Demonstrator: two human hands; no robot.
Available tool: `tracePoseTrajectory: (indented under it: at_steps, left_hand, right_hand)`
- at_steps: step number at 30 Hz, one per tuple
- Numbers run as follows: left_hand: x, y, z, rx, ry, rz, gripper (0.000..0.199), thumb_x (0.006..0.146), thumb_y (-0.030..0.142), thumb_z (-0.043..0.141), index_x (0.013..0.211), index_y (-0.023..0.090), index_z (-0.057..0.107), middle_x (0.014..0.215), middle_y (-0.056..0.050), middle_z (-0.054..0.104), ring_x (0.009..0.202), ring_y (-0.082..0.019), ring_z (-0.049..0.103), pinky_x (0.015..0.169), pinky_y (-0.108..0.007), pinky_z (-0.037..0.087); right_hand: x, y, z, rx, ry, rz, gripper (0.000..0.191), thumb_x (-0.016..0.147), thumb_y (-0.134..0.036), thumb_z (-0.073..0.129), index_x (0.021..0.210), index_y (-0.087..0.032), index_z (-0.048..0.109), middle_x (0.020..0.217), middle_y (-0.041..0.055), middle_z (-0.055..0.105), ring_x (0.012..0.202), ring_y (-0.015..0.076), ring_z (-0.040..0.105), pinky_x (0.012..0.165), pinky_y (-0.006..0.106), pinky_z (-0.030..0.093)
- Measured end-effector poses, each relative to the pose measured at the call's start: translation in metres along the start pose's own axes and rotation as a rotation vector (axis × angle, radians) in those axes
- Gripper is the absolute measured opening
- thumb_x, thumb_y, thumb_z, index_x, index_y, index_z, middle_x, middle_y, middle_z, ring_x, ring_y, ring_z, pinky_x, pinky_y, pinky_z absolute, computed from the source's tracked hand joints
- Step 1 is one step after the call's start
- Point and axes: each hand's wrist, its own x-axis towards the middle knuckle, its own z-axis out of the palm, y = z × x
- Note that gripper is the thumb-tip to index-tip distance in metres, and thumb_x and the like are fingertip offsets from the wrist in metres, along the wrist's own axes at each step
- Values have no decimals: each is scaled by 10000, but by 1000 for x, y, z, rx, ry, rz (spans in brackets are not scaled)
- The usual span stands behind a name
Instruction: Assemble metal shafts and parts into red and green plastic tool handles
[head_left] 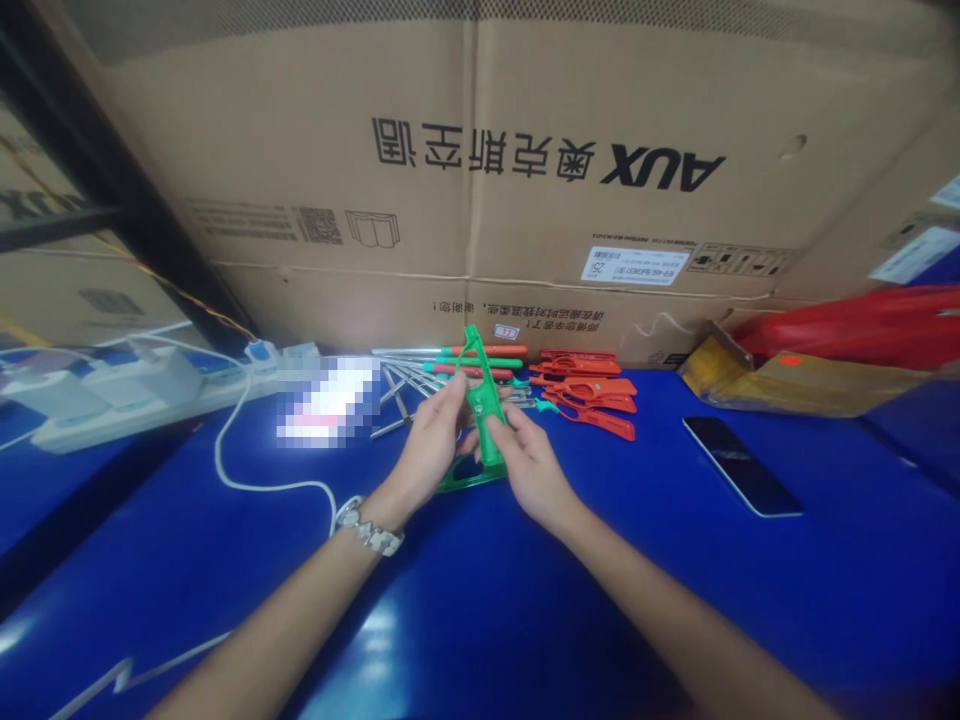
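A green plastic piece [490, 400] with a long narrow body and a looped lower part is held upright between both hands above the blue table. My left hand [433, 432] grips its left side, the wrist wearing a silver watch. On its right side, my right hand [529, 458] has thumb and fingers closed on the same piece. Behind the hands lie several metal rods with red and green handles [480, 363], partly hidden by the green piece. Several red plastic pieces [596, 390] are piled just right of them.
A black phone [741, 466] lies at the right, near a yellow-brown taped box [795, 380] with red material above. At the left are a white power strip [127, 410] with plugs, a white cable [277, 484] and a pixelated bright object [330, 402]. A large carton [480, 210] stands behind.
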Motion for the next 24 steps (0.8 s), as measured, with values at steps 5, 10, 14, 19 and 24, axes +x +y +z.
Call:
tracePoseTrajectory:
  at_steps: [5, 10, 14, 19, 24]
  left_hand:
    - [-1, 9, -15, -25, 135, 52, 461, 941, 558, 531, 1158, 156, 597, 763, -47, 726, 660, -183, 683, 572, -266, 532]
    - [-6, 17, -27, 117, 73, -81, 483, 968, 587, 434, 1231, 188, 507, 642, 28, 603, 443, -143, 593, 432, -243, 485]
    - [-7, 14, -25, 88, -56, -203, 493, 971, 617, 365, 1199, 192, 466, 658, 37, 567, 402, -128, 535, 425, -244, 459]
    - [-9, 13, -19, -30, -112, -273, 392, 1019, 499, 281, 1114, 182, 492, 717, 10, 575, 472, -132, 550, 466, -242, 458]
    - [-10, 13, -15, -56, -62, -324, 388, 1029, 302, 258, 833, 139, 550, 649, -15, 541, 496, -114, 529, 513, -227, 472]
  right_hand:
    - [0, -12, -29, -500, 77, -148, 227, 962, -383, 497, 911, -201, 623, 885, 27, 664, 798, 167, 585, 741, 283, 446]
    - [1, -16, -70, -989, 102, 193, 150, 822, -313, 618, 740, -202, 562, 615, -17, 558, 571, 147, 496, 555, 267, 336]
    - [-4, -22, -82, -959, -52, 426, 161, 805, -313, 614, 700, -194, 585, 618, -3, 599, 573, 143, 515, 528, 259, 311]
    - [-4, -23, -75, -968, -78, 478, 197, 792, -372, 639, 705, -201, 593, 657, 8, 639, 600, 150, 553, 525, 253, 313]
    - [2, -24, -68, -1162, -85, 356, 264, 801, -410, 645, 677, -210, 526, 688, 27, 671, 622, 167, 599, 515, 255, 309]
